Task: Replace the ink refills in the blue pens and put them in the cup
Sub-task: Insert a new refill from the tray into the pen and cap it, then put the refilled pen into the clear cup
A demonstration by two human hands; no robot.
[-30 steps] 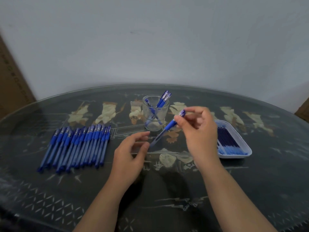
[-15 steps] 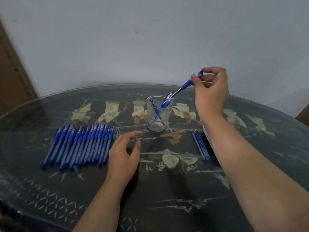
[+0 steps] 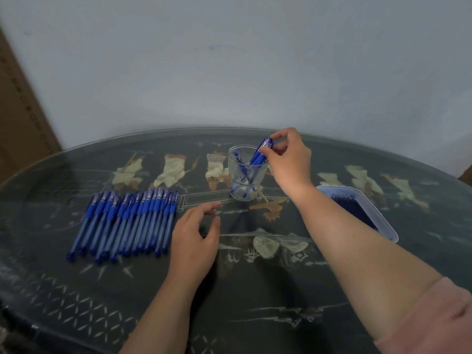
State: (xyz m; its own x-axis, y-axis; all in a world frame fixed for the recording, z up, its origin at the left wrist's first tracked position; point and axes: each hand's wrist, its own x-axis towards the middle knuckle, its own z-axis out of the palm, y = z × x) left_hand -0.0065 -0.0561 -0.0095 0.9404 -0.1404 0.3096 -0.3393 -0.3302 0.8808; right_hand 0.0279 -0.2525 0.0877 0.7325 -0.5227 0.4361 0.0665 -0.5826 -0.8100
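Blue pens [image 3: 127, 223] lie in one row to the left of the cup [image 3: 233, 175], roughly fifteen side by side; overlap and blur stop an exact count. Each has a translucent blue barrel, a darker blue grip and a clear cap end.

The single cup is clear glass, round and thick-based, and stands upright. About four pens lean inside it, their barrels crossing, one tilted left and the others right. The right hand [image 3: 288, 159] sits at the cup's right rim. Its thumb and forefinger pinch the cap end of the rightmost pen [image 3: 264, 146], whose lower part is already inside the glass.

The left hand [image 3: 194, 238] rests in front of the cup and a little left, fingers relaxed and loosely spread, holding nothing.

One shallow rectangular plastic tray [image 3: 380, 215] with rounded corners lies to the right of the cup, with a bundle of dark blue refills [image 3: 350, 205] in it. The table [image 3: 255, 315] is dark and glass-topped, with pale inlaid figures. A pink sleeve [image 3: 429, 320] covers the right upper arm.

Half a second ago the right hand held this pen high, above and right of the cup, tip angled at the rim. The hand has since dropped to the rim, and the left hand has barely shifted.
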